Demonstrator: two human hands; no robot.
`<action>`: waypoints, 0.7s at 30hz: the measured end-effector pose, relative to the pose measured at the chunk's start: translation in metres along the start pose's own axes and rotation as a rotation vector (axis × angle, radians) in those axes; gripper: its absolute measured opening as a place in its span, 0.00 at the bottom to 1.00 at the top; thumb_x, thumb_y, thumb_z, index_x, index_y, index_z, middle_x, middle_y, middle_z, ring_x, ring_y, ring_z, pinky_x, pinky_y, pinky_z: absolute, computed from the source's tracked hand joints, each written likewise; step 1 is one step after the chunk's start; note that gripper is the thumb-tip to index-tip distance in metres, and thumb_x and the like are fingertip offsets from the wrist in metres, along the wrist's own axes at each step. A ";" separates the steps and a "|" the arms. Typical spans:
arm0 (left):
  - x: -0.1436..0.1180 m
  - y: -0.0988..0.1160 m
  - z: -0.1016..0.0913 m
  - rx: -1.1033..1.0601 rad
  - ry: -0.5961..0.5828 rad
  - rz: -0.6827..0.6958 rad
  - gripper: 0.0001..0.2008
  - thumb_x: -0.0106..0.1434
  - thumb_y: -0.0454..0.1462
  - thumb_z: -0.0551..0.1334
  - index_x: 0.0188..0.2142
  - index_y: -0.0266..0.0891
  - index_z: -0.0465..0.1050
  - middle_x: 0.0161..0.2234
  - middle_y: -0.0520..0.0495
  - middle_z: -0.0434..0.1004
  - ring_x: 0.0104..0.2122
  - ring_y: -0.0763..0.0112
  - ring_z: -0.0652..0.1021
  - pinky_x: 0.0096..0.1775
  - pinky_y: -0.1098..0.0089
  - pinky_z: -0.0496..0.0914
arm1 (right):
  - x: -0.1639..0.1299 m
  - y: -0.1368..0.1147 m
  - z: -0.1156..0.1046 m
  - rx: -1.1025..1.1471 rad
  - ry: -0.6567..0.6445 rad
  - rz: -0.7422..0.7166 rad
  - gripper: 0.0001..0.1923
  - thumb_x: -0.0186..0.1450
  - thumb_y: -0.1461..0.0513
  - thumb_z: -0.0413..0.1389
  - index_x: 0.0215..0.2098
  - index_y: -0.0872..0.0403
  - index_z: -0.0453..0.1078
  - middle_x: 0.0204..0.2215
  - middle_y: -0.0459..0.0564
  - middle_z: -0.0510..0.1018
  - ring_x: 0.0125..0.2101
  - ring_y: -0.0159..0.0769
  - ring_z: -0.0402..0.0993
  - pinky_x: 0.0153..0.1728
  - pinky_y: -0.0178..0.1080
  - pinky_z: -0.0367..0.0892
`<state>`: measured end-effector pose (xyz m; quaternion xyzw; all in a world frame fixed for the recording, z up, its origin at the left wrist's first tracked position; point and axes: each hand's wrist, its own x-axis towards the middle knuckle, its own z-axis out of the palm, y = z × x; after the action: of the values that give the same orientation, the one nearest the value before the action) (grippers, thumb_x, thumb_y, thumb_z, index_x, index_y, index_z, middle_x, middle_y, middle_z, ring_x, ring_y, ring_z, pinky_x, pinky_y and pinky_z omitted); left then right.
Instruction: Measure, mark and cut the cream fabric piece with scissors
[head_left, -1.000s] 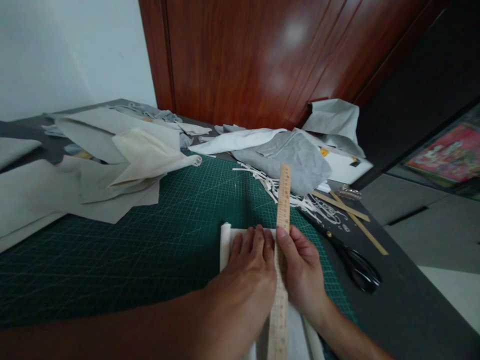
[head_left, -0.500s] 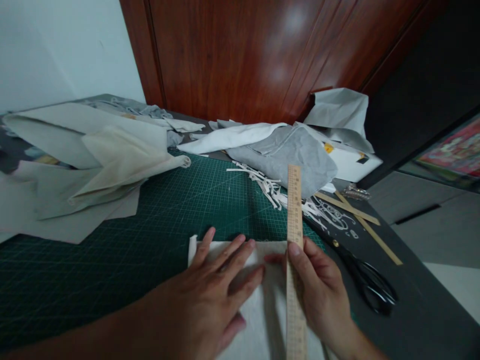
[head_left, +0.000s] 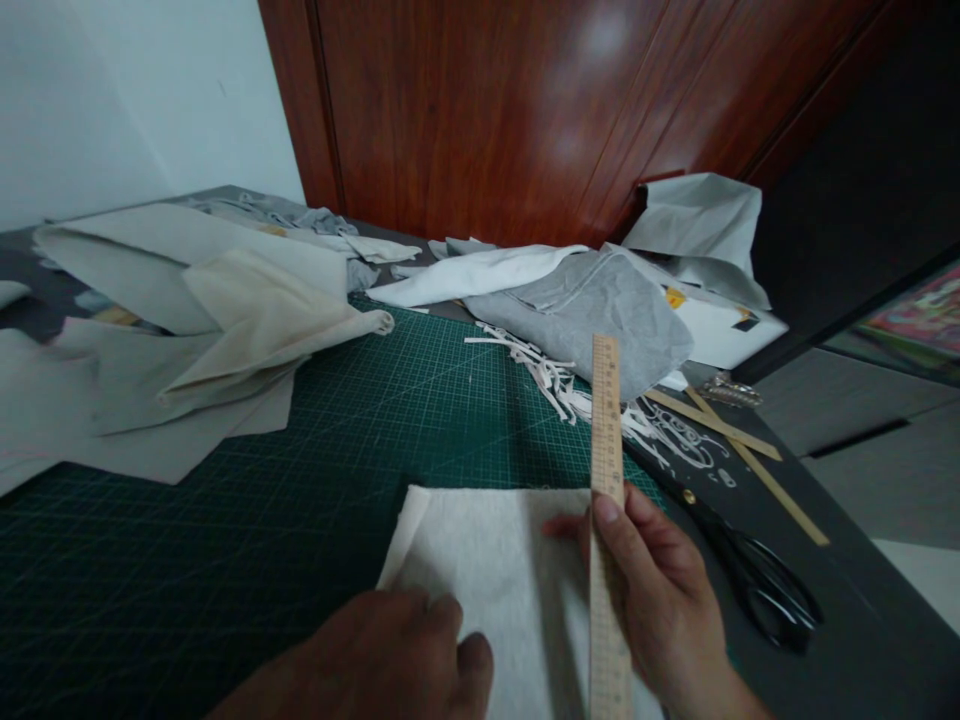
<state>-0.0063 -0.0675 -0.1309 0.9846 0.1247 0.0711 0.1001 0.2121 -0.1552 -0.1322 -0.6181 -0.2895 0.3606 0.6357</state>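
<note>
Dim, cool light o'all; glare spots on glossy wood panel [head_left: 480,120], upper R of ctr. Mat [head_left: 315,500] v. dark lower L. L hand [head_left: 397,655] shadowed, a bit blurred. Soft shadow on cloth [head_left: 495,570] nr ruler [head_left: 607,520], markings fuzzy. Wide-angle stretch twd edges.

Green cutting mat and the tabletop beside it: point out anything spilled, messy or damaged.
White strips lie tangled across the far-right edge of the mat onto the dark tabletop, untidy like loose scraps. No damage stands out on the ruler or pale cloth.
</note>
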 end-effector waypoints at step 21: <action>0.031 0.038 0.015 0.009 -0.022 -0.116 0.37 0.65 0.38 0.55 0.73 0.31 0.53 0.74 0.25 0.46 0.73 0.26 0.48 0.55 0.09 0.44 | 0.005 -0.020 0.006 -0.149 -0.211 -0.062 0.14 0.65 0.49 0.67 0.36 0.50 0.80 0.26 0.46 0.79 0.24 0.34 0.70 0.23 0.33 0.65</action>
<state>0.0342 -0.0978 -0.1336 0.9768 0.1808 0.0540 0.1011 0.2120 -0.1476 -0.1120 -0.6131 -0.3995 0.3813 0.5649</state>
